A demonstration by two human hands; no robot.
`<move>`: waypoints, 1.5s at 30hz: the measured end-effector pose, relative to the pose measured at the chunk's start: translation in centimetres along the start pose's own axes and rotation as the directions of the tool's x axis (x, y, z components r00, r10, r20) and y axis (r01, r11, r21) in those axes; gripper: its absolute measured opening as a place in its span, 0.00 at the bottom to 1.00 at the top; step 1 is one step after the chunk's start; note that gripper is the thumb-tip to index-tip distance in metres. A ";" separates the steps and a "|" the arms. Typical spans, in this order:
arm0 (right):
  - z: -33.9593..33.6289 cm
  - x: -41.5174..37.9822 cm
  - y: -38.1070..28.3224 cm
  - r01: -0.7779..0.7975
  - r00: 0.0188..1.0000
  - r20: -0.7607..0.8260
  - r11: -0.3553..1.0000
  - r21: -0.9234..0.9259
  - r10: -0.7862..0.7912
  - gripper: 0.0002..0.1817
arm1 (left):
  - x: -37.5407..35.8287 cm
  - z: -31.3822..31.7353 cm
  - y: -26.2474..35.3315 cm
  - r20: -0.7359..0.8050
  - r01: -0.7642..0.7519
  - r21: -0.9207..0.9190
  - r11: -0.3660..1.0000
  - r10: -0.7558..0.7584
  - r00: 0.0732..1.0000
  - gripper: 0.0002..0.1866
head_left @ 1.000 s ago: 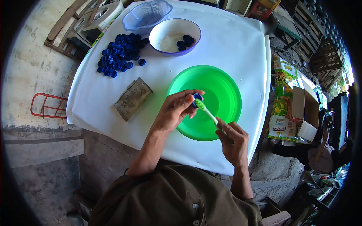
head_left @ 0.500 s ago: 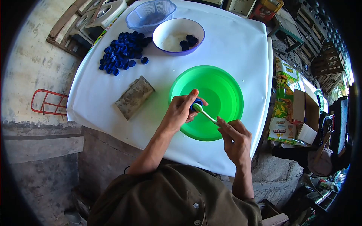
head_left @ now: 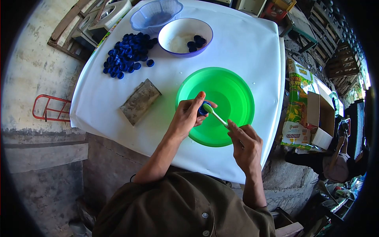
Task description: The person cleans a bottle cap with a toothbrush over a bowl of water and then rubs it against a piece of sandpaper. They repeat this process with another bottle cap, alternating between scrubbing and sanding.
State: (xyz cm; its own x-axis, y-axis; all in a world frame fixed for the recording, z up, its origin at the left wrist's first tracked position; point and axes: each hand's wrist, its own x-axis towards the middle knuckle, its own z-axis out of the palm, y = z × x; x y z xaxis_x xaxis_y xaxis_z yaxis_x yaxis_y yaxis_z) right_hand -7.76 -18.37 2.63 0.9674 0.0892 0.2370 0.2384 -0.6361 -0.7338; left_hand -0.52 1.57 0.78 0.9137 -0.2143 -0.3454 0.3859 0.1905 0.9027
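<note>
Over the near left part of a green basin [head_left: 241, 89], my left hand [head_left: 187, 117] is closed on a blue bottle cap [head_left: 202, 110], its open side turned toward the brush. My right hand [head_left: 247, 147] grips the handle of a toothbrush [head_left: 218, 119] with green bristles. The brush head is at the cap's opening. A pile of blue caps [head_left: 127, 53] lies at the far left of the table. Several more dark blue caps [head_left: 196, 43] are in a white bowl [head_left: 172, 34] with a purple outside.
A worn rectangular block [head_left: 140, 102] lies left of the basin on the white-covered table [head_left: 158, 146]. A translucent blue basket [head_left: 152, 15] stands behind the bowl. On the floor at right are a cardboard box [head_left: 324, 116] and another person [head_left: 335, 164].
The brush head has shifted slightly against the cap, and the cap is tilted a little differently in my left hand. The whole view has moved by a few pixels.
</note>
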 end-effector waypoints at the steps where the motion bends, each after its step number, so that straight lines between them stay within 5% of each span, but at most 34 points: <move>1: 0.3 0.1 0.3 0.013 0.999 -0.035 1.000 0.014 -0.012 0.22 | 0.0 0.1 0.0 -0.004 -0.024 0.009 1.000 0.024 1.000 0.31; 8: 0.3 -0.4 0.1 -0.160 0.985 0.104 0.961 0.225 0.139 0.18 | 0.5 -0.1 -0.4 0.041 -0.239 0.114 0.964 0.235 0.971 0.29; 12: 1.2 -0.8 0.4 -0.102 0.995 0.021 0.974 0.202 0.100 0.17 | 0.7 0.2 -0.8 0.048 -0.283 -0.001 0.959 0.283 0.958 0.25; 16: -0.6 -0.8 1.1 -0.152 0.987 0.088 0.967 0.207 0.136 0.16 | 1.3 -0.3 -1.5 0.056 -0.355 0.120 0.927 0.351 0.935 0.16; 18: -2.4 -0.1 0.8 -0.272 0.953 0.147 0.961 0.042 0.264 0.15 | 1.8 -0.3 -1.7 0.029 -0.395 0.243 0.886 0.401 0.916 0.13; 23: -3.3 0.6 1.3 -0.164 0.975 0.104 0.950 -0.264 0.197 0.17 | 2.2 0.3 -1.7 0.244 -0.390 0.761 0.518 0.329 0.912 0.17; 30: -1.9 1.4 0.9 -0.066 0.977 0.159 0.915 -0.399 0.140 0.12 | 3.6 0.2 -4.8 0.256 -0.277 0.946 0.166 0.136 0.957 0.23; 33: -1.3 2.0 1.0 -0.064 0.970 0.182 0.889 -0.453 0.162 0.12 | 3.5 -0.2 -4.4 0.299 -0.315 0.940 0.131 0.128 0.946 0.20; 37: -0.9 2.6 1.4 -0.053 0.953 0.235 0.871 -0.489 0.190 0.13 | 2.9 0.1 -1.4 0.236 -0.355 0.836 0.419 0.309 0.921 0.13; 40: -1.5 2.7 1.6 -0.040 0.941 0.301 0.932 -0.361 0.157 0.12 | 2.6 -0.3 -0.3 0.206 -0.419 0.651 0.633 0.383 0.900 0.17; 41: -1.8 2.8 1.5 -0.103 0.933 0.292 0.935 -0.340 0.209 0.14 | 2.6 -0.9 -0.3 0.247 -0.469 0.636 0.613 0.414 0.876 0.21; 45: -1.9 2.3 1.5 -0.158 0.981 0.090 0.976 -0.152 0.173 0.15 | 2.8 -1.5 -0.3 0.146 -0.402 0.170 0.900 0.381 0.913 0.26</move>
State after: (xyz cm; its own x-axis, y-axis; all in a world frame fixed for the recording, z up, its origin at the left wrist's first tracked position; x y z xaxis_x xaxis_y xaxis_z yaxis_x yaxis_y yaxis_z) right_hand -5.32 -20.59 3.34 0.9977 0.0465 0.0487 0.0671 -0.7510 -0.6569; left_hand 2.09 2.35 -0.81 0.9626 -0.2628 0.0656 -0.0418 0.0952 0.9946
